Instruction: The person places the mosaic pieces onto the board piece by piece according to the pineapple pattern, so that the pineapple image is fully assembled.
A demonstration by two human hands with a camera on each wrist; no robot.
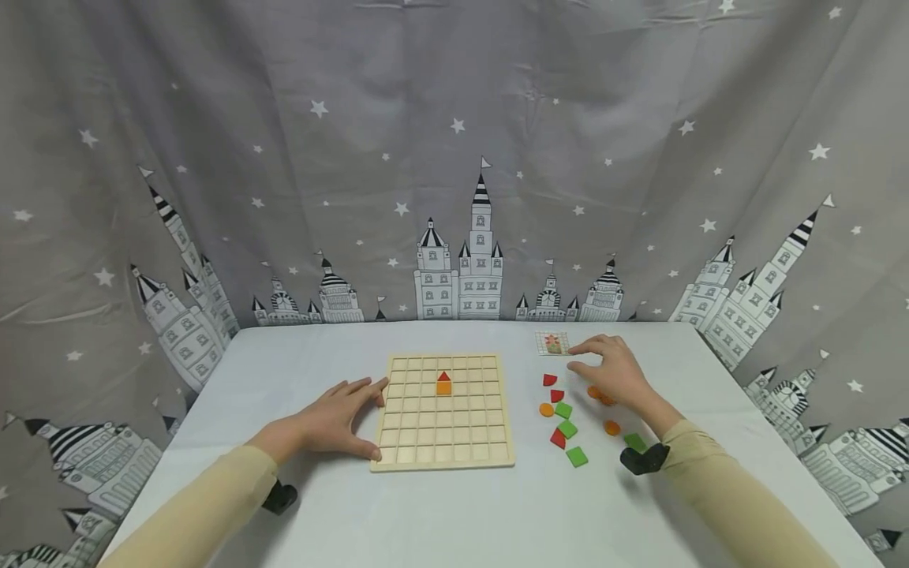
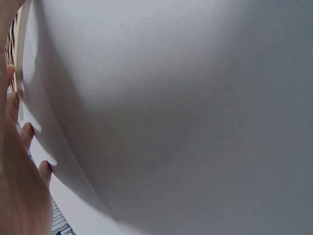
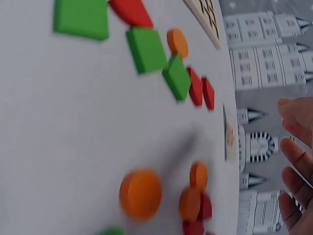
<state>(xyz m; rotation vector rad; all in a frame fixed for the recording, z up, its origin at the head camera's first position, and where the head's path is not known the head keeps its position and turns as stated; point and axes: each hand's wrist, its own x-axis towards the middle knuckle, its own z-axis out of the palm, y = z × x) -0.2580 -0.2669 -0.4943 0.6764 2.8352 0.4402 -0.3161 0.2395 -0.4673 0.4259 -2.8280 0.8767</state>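
Note:
A pale wooden grid board (image 1: 412,455) lies on the white table, with an orange square (image 1: 443,388) and a red triangle (image 1: 444,376) directly above it in adjoining cells. My left hand (image 1: 334,418) is spread at the board's left side, thumb and fingertips at its edge. On the other side, my right hand (image 1: 616,373) is raised over the loose pieces, thumb and fingers apart with nothing between them. Just left of its fingertips lies a small picture card (image 1: 543,345). In the right wrist view the fingers (image 3: 296,152) are apart, off to the side.
Right of the board lie several loose pieces: red quarter-rounds (image 1: 550,379), green squares (image 1: 577,457) and orange discs (image 1: 546,409). Another orange disc (image 1: 611,427) and a green piece (image 1: 635,442) are near the right wrist. A grey castle-print curtain (image 1: 454,158) hangs behind the table.

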